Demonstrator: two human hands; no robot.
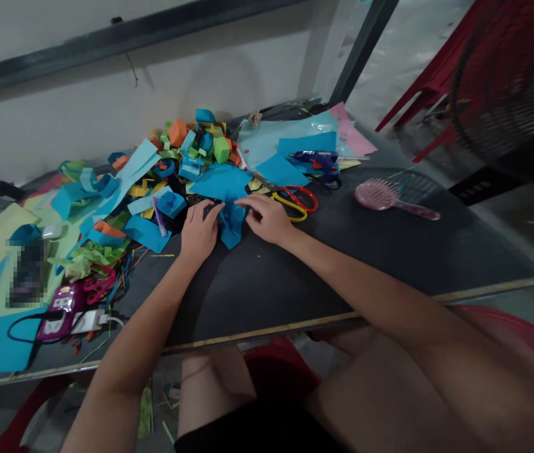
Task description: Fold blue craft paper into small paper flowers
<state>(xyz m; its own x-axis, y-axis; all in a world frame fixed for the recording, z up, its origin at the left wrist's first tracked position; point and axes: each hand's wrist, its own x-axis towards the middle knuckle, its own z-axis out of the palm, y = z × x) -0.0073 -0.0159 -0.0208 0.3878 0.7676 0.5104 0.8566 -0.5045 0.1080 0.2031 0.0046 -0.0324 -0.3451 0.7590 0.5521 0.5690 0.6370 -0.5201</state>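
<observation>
A folded piece of blue paper (232, 228) is between my two hands over the near part of the dark table. My left hand (199, 231) grips its left edge, thumb and index finger drawn close to it. On the other side, my right hand (269, 218) has its fingers bent and pinched at the paper's upper right. A larger blue sheet (222, 180) lies just behind. Scissors (302, 197) with red and yellow handles rest beside my right hand. The exact grip of the fingertips is too small to make out.
Folded paper pieces (191, 148) heap up along the wall. A blue glue gun (318, 162) and a pink hairbrush (394, 200) lie to the right. At the left are a purple power strip (66, 305) and loose paper. A fan (507, 94) stands at the far right.
</observation>
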